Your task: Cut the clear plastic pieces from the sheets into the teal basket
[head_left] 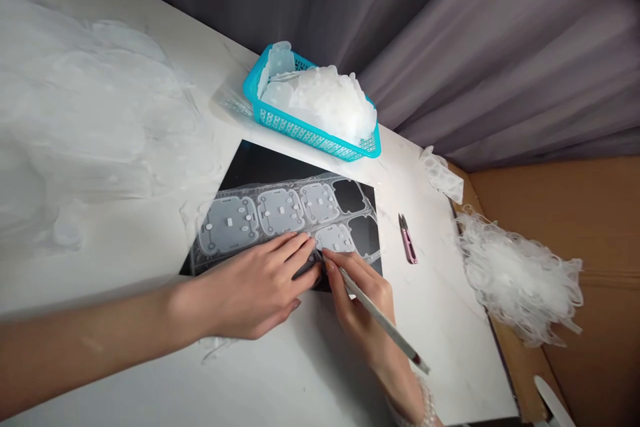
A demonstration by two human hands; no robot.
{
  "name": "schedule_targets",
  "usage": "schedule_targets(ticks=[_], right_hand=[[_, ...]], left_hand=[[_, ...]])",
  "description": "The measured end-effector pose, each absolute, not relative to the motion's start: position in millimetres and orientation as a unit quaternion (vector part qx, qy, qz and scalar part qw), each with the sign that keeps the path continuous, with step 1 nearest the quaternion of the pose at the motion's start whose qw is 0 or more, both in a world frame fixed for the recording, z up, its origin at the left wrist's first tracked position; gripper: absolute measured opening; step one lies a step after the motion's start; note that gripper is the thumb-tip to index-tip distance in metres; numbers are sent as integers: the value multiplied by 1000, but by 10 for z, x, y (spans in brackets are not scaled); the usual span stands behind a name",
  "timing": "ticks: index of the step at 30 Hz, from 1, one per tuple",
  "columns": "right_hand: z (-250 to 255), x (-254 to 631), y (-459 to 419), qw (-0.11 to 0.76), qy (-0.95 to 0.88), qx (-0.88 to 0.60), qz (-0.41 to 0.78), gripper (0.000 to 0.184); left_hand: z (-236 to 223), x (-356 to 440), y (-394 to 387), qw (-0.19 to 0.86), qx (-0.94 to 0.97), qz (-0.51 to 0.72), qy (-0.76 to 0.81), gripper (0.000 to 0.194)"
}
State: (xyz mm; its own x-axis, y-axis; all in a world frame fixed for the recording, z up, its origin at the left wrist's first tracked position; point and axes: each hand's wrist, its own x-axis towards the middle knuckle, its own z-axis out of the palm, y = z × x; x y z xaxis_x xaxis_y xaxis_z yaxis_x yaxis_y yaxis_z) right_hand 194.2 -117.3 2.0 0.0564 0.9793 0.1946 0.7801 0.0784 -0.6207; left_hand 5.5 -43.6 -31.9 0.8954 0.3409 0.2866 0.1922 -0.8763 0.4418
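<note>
A clear plastic sheet [255,237] with rows of frosted rounded-square pieces [280,211] lies on a black board [250,163]. Two cut-out openings show at its right end. My left hand [253,290] rests flat on the sheet's lower part, fingers stretched toward the right. Between the fingers of my right hand [367,313] is a slim, pale pen-like tool [383,321], gripped like a pencil. Its tip points down at the sheet beside my left fingertips, close to a frosted piece in the lower row. My fingers hide part of that row.
A blue basket [300,132] heaped with frosted pieces stands behind the board. Thread snips [408,240] lie to the right. Plastic scraps [520,273] hang over the table's right edge at a cardboard box [575,213]. Stacked clear sheets [100,107] cover the left side.
</note>
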Motion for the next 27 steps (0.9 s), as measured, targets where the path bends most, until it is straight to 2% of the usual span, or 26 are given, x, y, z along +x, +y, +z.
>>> schedule_targets(ticks=[7,12,15,23,25,27], right_hand=[[41,1871,-1395,272,-682,-666,129,22],[-147,1886,-1468,271,-737,-615,62,42],[-236,1900,-1389,242,-784,-571,17,49],[-180,1914,-1361,134,-816,-562,-30,41],[-166,1906,-1332,134,-817,-560,-24,39],[-143,1918,-1291,170,-807,-564,22,38]], left_hand=[[-293,69,-392,207,958,152,128,51],[-314,54,-389,219,955,161,121,51],[-353,42,-402,222,953,168,124,49],[-380,37,-419,123,971,166,121,52],[-385,38,-420,92,974,163,125,52],[-392,38,-418,73,975,162,132,52]])
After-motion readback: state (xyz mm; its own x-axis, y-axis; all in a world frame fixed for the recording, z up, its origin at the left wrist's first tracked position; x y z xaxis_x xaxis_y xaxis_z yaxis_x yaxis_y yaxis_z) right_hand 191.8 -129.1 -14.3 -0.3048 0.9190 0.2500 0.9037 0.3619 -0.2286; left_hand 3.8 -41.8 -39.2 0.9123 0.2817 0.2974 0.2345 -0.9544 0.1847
